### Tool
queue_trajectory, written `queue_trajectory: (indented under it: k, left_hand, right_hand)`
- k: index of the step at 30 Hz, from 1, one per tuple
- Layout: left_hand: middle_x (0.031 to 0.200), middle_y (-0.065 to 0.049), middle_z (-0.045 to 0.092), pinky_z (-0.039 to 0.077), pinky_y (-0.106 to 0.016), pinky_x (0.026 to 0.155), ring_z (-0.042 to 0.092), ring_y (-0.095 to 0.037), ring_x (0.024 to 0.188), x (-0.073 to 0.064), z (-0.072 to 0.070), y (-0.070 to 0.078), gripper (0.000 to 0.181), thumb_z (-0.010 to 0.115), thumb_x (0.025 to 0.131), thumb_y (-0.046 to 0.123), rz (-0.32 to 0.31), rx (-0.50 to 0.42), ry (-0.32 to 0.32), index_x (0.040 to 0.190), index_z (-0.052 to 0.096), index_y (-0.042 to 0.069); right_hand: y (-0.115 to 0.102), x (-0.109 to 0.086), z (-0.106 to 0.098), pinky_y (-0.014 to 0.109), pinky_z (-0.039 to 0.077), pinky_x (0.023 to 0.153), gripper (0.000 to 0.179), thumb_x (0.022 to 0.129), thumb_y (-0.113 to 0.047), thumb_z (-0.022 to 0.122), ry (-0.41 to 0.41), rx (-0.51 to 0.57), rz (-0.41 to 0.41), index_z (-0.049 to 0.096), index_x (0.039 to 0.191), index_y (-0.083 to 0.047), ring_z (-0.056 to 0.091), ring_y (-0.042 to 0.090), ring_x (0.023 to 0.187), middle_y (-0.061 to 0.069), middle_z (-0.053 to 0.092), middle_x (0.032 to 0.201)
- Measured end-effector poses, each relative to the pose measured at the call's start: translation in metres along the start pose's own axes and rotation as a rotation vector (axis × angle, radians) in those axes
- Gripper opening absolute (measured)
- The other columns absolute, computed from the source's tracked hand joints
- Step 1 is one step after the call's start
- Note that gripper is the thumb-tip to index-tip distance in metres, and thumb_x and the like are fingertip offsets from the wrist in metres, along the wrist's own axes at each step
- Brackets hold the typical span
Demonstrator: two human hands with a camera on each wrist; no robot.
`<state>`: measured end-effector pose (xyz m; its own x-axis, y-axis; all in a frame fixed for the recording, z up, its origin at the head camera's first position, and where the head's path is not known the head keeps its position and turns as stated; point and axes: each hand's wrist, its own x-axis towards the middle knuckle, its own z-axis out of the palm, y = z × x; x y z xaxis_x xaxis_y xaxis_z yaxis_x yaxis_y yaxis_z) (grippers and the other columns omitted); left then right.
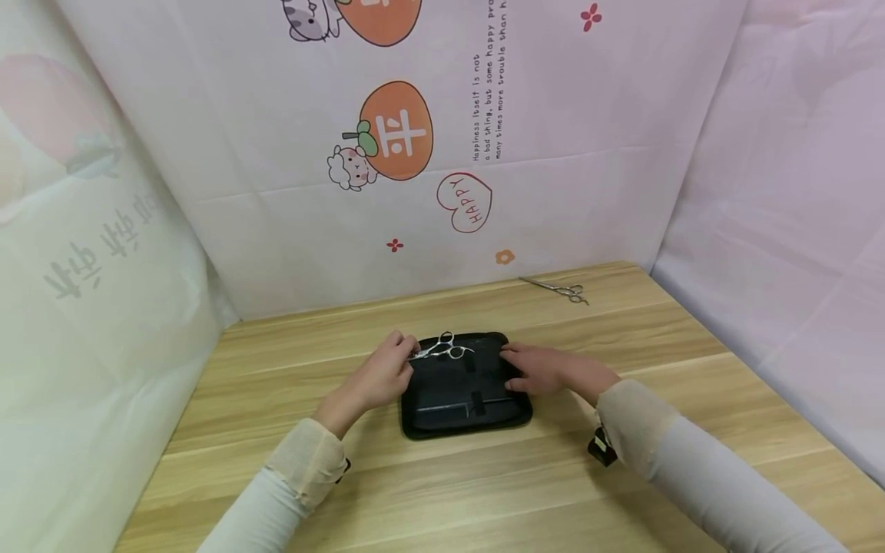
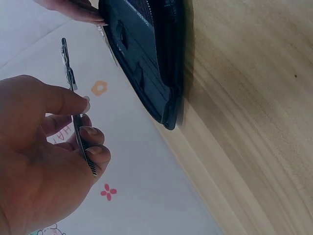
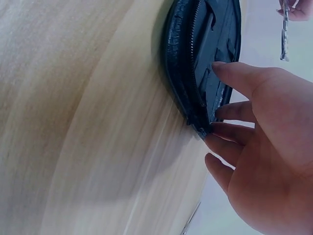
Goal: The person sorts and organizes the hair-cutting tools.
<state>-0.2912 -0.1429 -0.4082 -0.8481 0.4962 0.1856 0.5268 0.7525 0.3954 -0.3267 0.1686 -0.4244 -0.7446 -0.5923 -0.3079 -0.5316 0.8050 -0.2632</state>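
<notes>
My left hand (image 1: 383,372) grips a pair of silver hairdressing scissors (image 1: 448,347) by the blade end, thumb against curled fingers. The finger loops point to the right, above a black zip case (image 1: 449,388). In the left wrist view the scissors (image 2: 72,81) appear nearly edge-on, apart from the case (image 2: 146,63). The case lies unfolded on the table, its dark inside with small straps facing up. My right hand (image 1: 539,369) touches the case's right edge with its fingers spread, the thumb over the inside in the right wrist view.
A second pair of scissors (image 1: 563,290) lies on the wooden table (image 1: 290,461) near its back edge, right of the case. A printed white cloth (image 1: 276,192) hangs behind the table, with pale cloth walls at both sides.
</notes>
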Motion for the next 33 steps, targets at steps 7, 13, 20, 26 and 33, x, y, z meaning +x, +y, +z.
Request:
queue_trajectory:
  k: [7,13,20,26,33]
  left_hand:
    - [0.1,-0.011,0.052,0.051,-0.041,0.086,0.053,-0.023,0.088,0.003,0.004,0.003,0.03,0.053,0.093,-0.006,0.015,0.001,-0.001,0.122,0.061,-0.004]
    - [0.102,-0.011,0.051,0.051,-0.042,0.088,0.054,-0.024,0.091,0.006,0.01,0.006,0.03,0.053,0.094,-0.006,0.026,-0.001,-0.007,0.123,0.061,-0.003]
    - [0.106,-0.012,0.054,0.052,-0.041,0.089,0.056,-0.023,0.092,0.009,0.016,0.012,0.03,0.053,0.094,-0.004,0.041,0.006,-0.034,0.122,0.061,-0.001]
    - [0.105,-0.011,0.053,0.052,-0.041,0.087,0.055,-0.023,0.089,0.012,0.022,0.016,0.027,0.054,0.094,-0.004,0.07,0.003,-0.039,0.12,0.061,0.001]
    - [0.109,-0.011,0.053,0.051,-0.039,0.085,0.054,-0.021,0.088,0.014,0.022,0.021,0.027,0.052,0.098,-0.001,0.054,0.001,-0.073,0.124,0.06,0.003]
  right_hand:
    - [-0.001,0.0,-0.006,0.055,0.033,0.116,0.061,0.105,-0.029,0.058,0.051,-0.033,-0.031,0.041,0.153,0.005,0.038,0.043,0.145,0.029,0.034,0.158]
    - [-0.008,-0.003,-0.015,0.054,0.042,0.11,0.062,0.103,-0.029,0.063,0.17,-0.069,-0.081,0.043,0.152,0.003,0.05,0.04,0.135,0.027,0.045,0.15]
    - [-0.021,-0.004,-0.021,0.051,0.046,0.106,0.064,0.101,-0.028,0.067,0.261,-0.056,-0.13,0.041,0.154,-0.003,0.056,0.033,0.128,0.02,0.049,0.146]
    - [-0.03,-0.003,-0.023,0.05,0.049,0.103,0.064,0.1,-0.03,0.068,0.266,-0.075,-0.158,0.043,0.153,-0.005,0.058,0.032,0.125,0.018,0.05,0.145]
    - [-0.036,-0.004,-0.023,0.047,0.051,0.101,0.063,0.099,-0.031,0.069,0.271,-0.089,-0.197,0.046,0.151,-0.003,0.06,0.03,0.122,0.017,0.051,0.143]
